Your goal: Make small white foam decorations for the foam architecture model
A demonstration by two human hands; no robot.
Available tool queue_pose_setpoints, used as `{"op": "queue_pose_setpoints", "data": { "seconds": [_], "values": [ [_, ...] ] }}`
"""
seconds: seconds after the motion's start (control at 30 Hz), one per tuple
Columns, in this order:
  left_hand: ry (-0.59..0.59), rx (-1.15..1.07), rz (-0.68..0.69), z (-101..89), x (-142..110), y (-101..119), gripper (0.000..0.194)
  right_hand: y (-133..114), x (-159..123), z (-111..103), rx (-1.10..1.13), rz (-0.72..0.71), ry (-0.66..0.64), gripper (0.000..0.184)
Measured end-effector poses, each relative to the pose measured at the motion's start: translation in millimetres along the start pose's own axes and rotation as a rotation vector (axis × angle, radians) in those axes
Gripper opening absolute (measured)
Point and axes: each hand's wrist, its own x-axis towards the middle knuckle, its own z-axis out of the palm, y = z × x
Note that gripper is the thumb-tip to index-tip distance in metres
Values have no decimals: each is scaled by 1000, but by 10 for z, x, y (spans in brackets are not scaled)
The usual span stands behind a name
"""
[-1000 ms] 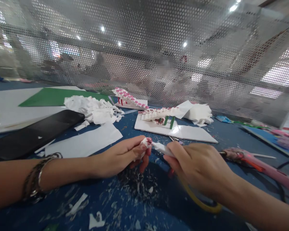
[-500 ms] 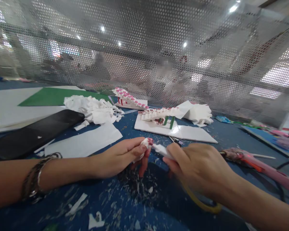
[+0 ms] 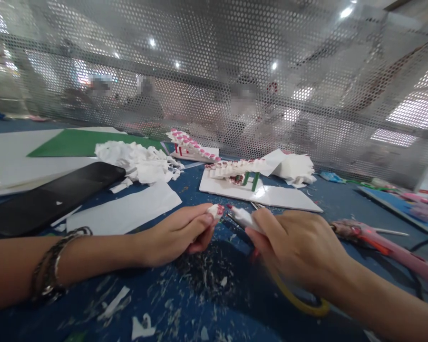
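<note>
My left hand is closed, pinching a small white paper piece with dark red colour on its end. Closed round a white marker is my right hand. The marker's dark red tip points left at the coloured end, a small gap apart from it. Beyond my hands, a white board carries a paper model with red-marked edges on green supports. A similar model with pink marks stands farther back.
A pink glue gun lies at right, beside a blue board. At left are a black phone-like slab, a white paper sheet, crumpled paper and a green sheet. A yellow ring sits under my right forearm. A perforated metal screen closes off the back.
The marker tip has drawn back to the right, off the paper piece. My left fingers have curled in further around the piece.
</note>
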Motion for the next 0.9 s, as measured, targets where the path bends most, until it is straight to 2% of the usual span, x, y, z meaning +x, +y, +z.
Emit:
{"op": "queue_pose_setpoints", "data": {
  "seconds": [0.07,0.17,0.3,0.47,0.63,0.9],
  "values": [
    [10,4,15,-1,1,-2,30,-6,3,1,11,-17,-31,40],
    [12,14,27,5,-3,7,30,2,5,16,-101,54,-111,40],
    [3,44,-6,9,-11,18,31,13,15,2,-127,92,-46,39],
    [94,0,3,7,-8,-18,36,-14,16,-25,-55,58,-25,38],
    [180,83,28,18,-1,-56,32,-11,2,-26,-73,83,-17,37],
    [126,121,77,13,-7,-59,17,-26,10,-30,-45,73,-42,35]
  ]
}}
